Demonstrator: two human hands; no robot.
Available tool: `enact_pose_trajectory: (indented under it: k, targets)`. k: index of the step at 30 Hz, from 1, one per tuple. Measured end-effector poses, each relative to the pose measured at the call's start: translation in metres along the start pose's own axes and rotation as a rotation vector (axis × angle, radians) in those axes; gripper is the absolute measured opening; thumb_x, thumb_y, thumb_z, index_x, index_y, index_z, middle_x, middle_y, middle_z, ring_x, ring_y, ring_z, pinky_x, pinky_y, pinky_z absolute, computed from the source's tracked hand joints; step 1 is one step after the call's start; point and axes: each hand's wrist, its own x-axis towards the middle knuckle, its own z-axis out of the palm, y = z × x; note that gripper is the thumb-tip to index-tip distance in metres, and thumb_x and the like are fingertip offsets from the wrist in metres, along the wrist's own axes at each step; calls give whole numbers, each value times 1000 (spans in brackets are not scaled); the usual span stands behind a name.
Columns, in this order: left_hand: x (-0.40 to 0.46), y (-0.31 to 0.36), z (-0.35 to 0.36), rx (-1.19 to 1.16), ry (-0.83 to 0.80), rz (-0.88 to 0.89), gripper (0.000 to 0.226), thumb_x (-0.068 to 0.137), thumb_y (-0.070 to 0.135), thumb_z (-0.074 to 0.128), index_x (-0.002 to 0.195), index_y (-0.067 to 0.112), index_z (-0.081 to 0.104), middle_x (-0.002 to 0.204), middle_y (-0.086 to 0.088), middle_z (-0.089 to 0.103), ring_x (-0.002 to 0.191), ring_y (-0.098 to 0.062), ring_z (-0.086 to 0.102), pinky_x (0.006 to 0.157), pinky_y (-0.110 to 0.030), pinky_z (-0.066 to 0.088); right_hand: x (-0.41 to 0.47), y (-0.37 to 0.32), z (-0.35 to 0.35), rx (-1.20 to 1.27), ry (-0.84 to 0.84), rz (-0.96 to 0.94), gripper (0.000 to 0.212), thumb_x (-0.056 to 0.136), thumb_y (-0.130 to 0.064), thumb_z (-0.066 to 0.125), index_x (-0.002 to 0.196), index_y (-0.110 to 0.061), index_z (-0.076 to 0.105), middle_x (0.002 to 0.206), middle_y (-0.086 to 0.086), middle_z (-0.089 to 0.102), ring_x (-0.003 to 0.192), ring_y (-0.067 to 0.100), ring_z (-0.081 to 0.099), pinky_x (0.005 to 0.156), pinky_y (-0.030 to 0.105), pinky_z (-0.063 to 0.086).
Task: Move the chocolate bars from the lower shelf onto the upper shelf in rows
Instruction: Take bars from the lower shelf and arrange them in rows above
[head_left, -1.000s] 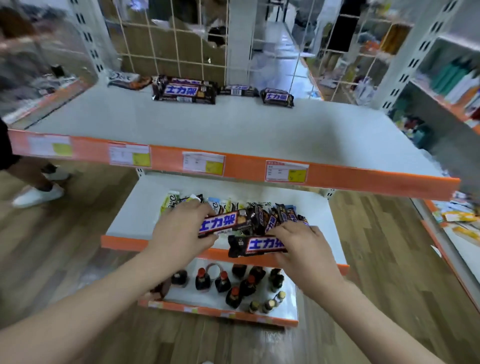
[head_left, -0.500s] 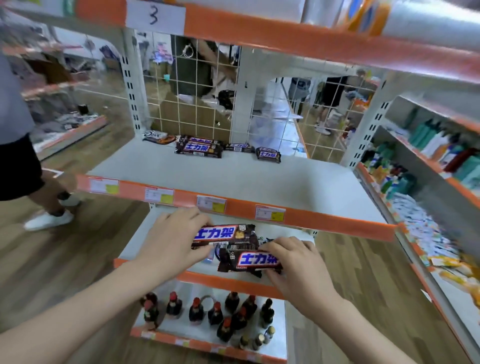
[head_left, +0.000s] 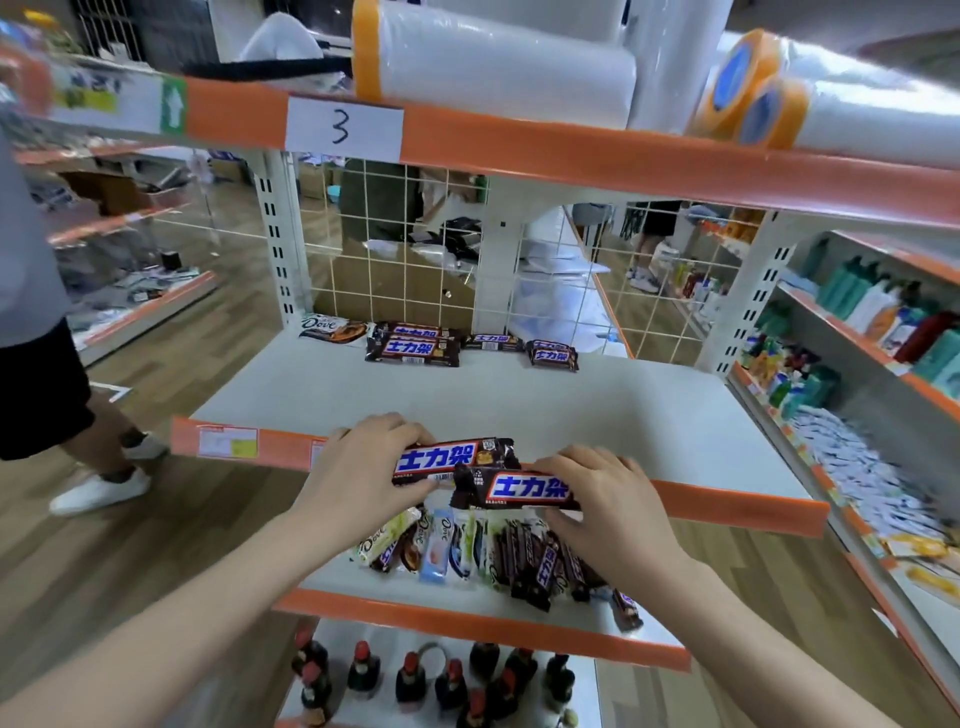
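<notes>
Left fingers (head_left: 415, 434) curled over one brown chocolate bar (head_left: 451, 460), left hand (head_left: 363, 470) gripping it; right fingers (head_left: 582, 462) pinching a second bar (head_left: 519, 488), right hand (head_left: 602, 514) clamped on it. Glossy dark wrappers, blue panels with white lettering. Both level with the upper shelf (head_left: 571, 415) front lip, above the lower-shelf pile (head_left: 498, 556). Raised since half a second ago, from below that lip; row of bars (head_left: 467, 345) at the shelf's back unchanged.

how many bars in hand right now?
2. One Snickers bar in the left hand, one in the right hand, both at the upper shelf's front edge. Extras hidden beneath can't be ruled out.
</notes>
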Motion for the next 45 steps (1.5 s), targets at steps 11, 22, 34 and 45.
enact_pose_trajectory:
  k: [11, 22, 34, 45]
  targets:
    - [83, -79, 1, -38, 40, -11, 32, 76, 41, 69, 105, 31, 62, 96, 13, 57, 93, -13, 55, 75, -30, 37, 107, -2, 28, -3, 1, 46, 35, 84, -38, 63, 118, -32, 58, 107, -12, 59, 101, 14, 53, 85, 30, 35]
    - [152, -146, 17, -27, -21, -9, 42, 75, 45, 70, 113, 28, 61, 108, 9, 60, 96, -16, 57, 78, -32, 44, 187, -13, 68, 17, 9, 77, 37, 81, -34, 66, 117, -26, 60, 106, -8, 60, 102, 15, 54, 82, 29, 34]
    - [203, -171, 44, -25, -33, 10, 43, 73, 46, 72, 112, 29, 62, 107, 6, 61, 101, -19, 55, 89, -38, 37, 214, -6, 92, -9, -2, 141, 33, 80, -34, 66, 113, -27, 62, 101, -9, 61, 96, 15, 55, 79, 29, 36]
    - [215, -169, 63, -13, -9, 47, 46, 73, 36, 73, 116, 27, 58, 118, 4, 57, 112, -19, 47, 94, -40, 30, 218, -5, 102, 13, -14, 142, 35, 79, -33, 68, 113, -25, 62, 99, -7, 61, 93, 15, 55, 74, 28, 32]
